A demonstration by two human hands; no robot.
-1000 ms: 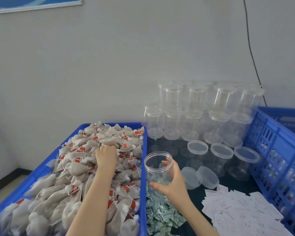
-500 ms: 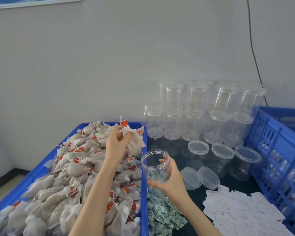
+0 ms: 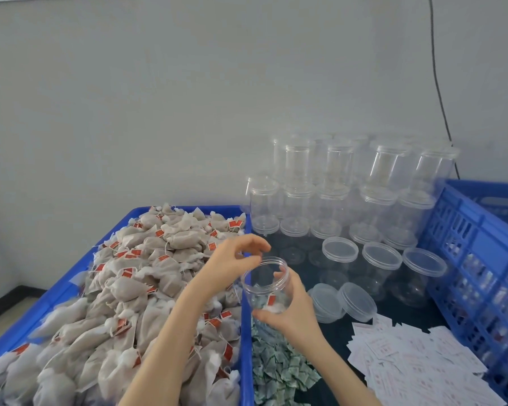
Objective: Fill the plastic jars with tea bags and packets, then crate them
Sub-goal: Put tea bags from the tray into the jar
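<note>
The right hand (image 3: 291,312) grips an open clear jar (image 3: 267,284) from the side, fingers wrapped round its far wall and thumb under the base; the jar tilts a little toward the person. Inside it, at the bottom, lies a tea bag (image 3: 272,303) with a red tag. Just below the held jar a heap of green-and-white packets (image 3: 279,373) lies on the dark table (image 3: 335,332), and to its right a spread of white packets (image 3: 417,364). Directly above the jar's mouth hovers the left hand (image 3: 235,260), fingers loosely spread and holding nothing. Left of the grip, a blue tray (image 3: 50,294) is heaped with tea bags (image 3: 147,276). Just right of the jar two loose lids (image 3: 343,301) lie side by side. Beyond the grip stand stacked lidded empty jars (image 3: 335,183) against the wall, with a blue crate (image 3: 481,253) to the right.
</note>
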